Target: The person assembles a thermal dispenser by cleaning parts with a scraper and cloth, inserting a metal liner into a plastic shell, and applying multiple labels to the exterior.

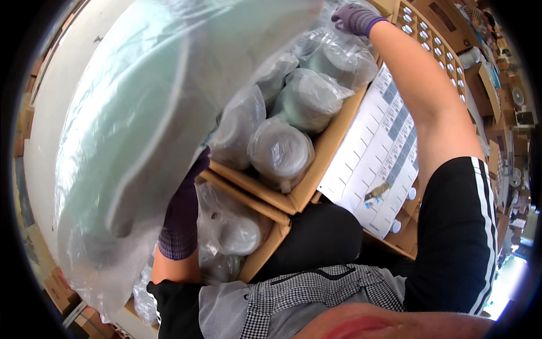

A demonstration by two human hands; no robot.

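A large clear plastic bag (141, 113) with pale green, rounded contents fills the upper left. My left hand (179, 223), in a dark purple glove, reaches up against its near side, and the bag hides its fingers. Far off at the top, my right hand (357, 20), in a purple knit glove, has its fingers curled in beside clear plastic; what they grip is hidden. Below the hands, a cardboard box (330, 138) holds several plastic-wrapped round jar-like items (280, 152). A nearer box (265, 248) holds more wrapped items (240, 234).
At the right, a printed sheet (355, 164) lies on a divided carton with white-capped bottles (437, 52); a small brownish object (376, 192) rests on the sheet. My knee (316, 231) is close against the boxes. Cardboard cartons (59, 291) stand at the lower left.
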